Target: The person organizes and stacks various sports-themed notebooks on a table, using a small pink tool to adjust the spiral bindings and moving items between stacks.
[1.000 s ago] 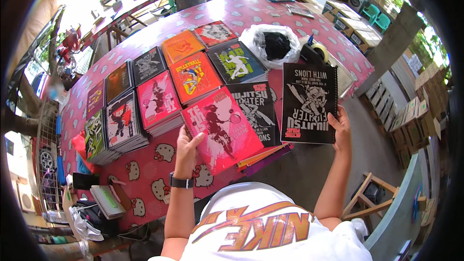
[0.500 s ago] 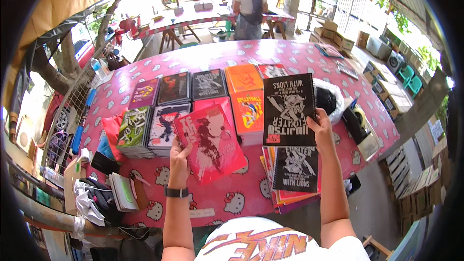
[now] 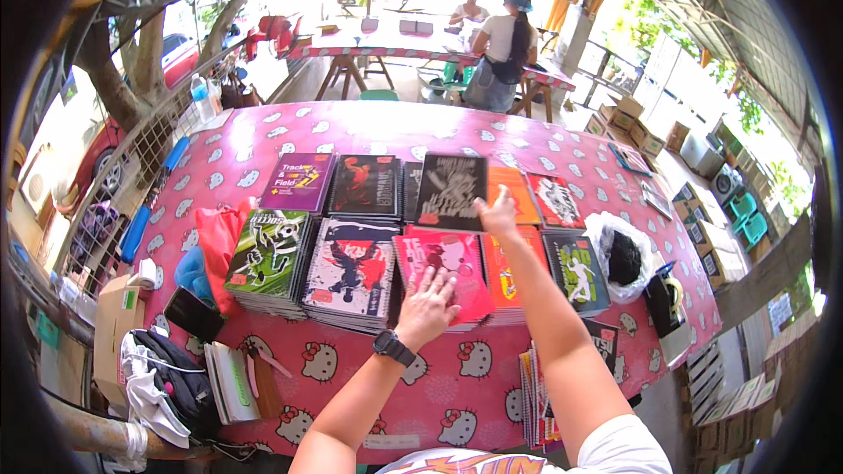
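Observation:
My left hand (image 3: 428,305) lies flat, fingers spread, on a red-pink notebook (image 3: 443,262) topping a stack at the table's near side. My right hand (image 3: 498,213) reaches farther out and grips the lower right corner of a black notebook with white artwork (image 3: 451,191), which rests over the back row of stacks. A black watch (image 3: 392,348) sits on my left wrist. Around these lie other notebook stacks: a purple one (image 3: 298,182), a dark red-figure one (image 3: 363,185), a green one (image 3: 268,250), an orange one (image 3: 515,196).
The pink patterned tablecloth (image 3: 369,127) covers a round table. A white plastic bag with something black (image 3: 617,256) and a black tape dispenser (image 3: 664,298) sit at the right. More notebooks (image 3: 537,399) hang at the near edge. Two people (image 3: 502,48) stand at a far table.
My left hand has put the red-pink notebook down onto a near stack. My right hand has carried the black notebook from upright in the air down onto the back row. The view has shifted.

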The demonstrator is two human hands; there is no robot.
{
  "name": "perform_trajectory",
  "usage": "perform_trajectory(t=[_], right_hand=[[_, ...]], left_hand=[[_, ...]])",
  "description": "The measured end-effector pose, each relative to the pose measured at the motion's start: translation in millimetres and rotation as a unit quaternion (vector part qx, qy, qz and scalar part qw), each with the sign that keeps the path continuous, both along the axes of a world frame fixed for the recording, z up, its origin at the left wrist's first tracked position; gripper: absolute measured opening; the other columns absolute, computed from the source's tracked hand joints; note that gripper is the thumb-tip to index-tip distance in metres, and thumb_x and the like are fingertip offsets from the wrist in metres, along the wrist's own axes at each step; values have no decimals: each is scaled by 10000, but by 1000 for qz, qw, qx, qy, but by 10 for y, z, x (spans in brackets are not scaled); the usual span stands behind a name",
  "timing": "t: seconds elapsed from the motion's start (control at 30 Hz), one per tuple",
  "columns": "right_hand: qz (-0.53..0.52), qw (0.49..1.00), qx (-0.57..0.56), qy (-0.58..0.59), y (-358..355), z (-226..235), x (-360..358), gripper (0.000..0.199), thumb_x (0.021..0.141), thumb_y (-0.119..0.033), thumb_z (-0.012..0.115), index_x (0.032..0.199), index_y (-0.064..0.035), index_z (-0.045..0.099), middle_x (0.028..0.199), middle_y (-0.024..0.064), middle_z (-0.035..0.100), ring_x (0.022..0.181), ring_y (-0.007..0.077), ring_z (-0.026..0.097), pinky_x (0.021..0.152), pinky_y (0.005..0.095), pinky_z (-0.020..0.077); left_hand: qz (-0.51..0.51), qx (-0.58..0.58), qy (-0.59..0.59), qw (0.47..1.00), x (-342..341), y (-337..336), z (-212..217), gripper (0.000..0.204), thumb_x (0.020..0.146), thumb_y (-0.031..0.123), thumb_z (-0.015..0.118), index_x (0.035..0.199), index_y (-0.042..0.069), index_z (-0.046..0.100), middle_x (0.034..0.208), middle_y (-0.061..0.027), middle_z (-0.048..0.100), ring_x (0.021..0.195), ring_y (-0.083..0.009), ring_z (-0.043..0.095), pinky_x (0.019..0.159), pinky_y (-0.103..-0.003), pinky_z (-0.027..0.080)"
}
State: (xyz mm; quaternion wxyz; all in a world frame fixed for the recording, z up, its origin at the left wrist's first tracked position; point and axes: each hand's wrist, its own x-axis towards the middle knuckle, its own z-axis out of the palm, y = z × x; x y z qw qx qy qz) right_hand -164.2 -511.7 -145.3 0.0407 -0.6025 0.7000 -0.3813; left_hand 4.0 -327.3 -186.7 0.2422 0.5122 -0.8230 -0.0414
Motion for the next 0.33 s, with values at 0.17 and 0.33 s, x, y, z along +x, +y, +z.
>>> perform_trajectory(t=[0.17, 0.33], right_hand=[[118, 965, 98, 213, 146, -149, 711, 363, 764, -289, 617, 1045, -65, 568, 1132, 101, 470, 1179, 310, 353, 945, 610, 264], [258, 964, 29, 52, -175, -191, 1642, 320, 710, -201, 621, 992, -52, 587, 1049, 120, 570, 1103, 310, 464, 884, 492, 402]], left_hand=[[101, -104, 199, 969, 927, 55, 346, 325, 728, 151, 660, 1038, 64, 614, 1143, -158, 561, 1117, -311, 471, 987, -426, 319], [402, 82, 46, 911, 1743, -69, 202, 634, 733, 356, 687, 1236, 50, 450, 1161, -121, 526, 1098, -285, 459, 938, -414, 358]])
